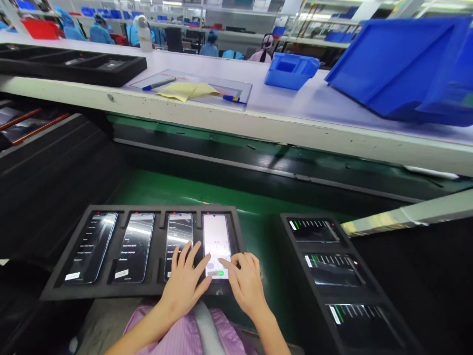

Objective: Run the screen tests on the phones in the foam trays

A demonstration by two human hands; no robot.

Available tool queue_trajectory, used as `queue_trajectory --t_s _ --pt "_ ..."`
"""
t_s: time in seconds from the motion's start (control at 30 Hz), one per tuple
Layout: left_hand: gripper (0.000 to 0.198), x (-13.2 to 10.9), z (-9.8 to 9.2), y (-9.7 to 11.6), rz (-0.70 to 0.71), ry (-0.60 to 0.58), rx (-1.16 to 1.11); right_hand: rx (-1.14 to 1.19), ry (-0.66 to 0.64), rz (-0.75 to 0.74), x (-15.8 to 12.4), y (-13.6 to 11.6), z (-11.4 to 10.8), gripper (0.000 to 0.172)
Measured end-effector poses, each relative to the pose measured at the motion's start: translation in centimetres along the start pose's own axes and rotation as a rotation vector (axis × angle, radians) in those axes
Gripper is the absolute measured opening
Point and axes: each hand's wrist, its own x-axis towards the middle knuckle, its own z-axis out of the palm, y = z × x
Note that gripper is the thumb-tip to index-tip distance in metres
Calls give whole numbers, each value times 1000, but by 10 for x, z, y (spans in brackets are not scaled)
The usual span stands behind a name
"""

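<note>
A black foam tray (99, 292) lies low in front of me with smartphones in its slots. The rightmost smartphone (216, 229) shows a white dial keypad with a green button. My right hand (247, 283) has its index finger out over that keypad, the other fingers loosely bent, holding nothing. Spread fingers of my left hand (181, 288) reach over the lower part of the neighbouring smartphone (180, 228), one fingertip at the keypad's left edge. That smartphone, a second smartphone (136, 244) and the leftmost smartphone (92, 246) show dark text menus.
On my right, another foam tray (314, 291) carries three dark-screened smartphones. Ahead runs a white bench (236, 118) with a blue bin (399, 69), a smaller blue bin (291, 70), yellow paper (186, 90), pens and a black tray (74, 71). People sit beyond it.
</note>
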Motion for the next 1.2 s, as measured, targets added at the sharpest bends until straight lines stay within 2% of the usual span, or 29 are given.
queue_trajectory --t_s 0.07,0.13,0.33,0.6,1.0,1.2 --pt "37 0 1 0 0 -6 5 -40 -32 15 2 -1 1 33" --pt "36 1 1 1 5 -6 21 -53 -11 11 2 0 2 32" --pt "35 3 1 3 -4 -9 44 -31 208 4 -6 6 5 32" --pt "38 0 1 2 7 -3 38 -53 193 23 -4 4 7 29" --pt "27 1 0 3 32 -1 24 -64 210 0 -5 6 6 28" --pt "28 0 1 4 16 20 -11 -67 193 17 -4 4 6 29"
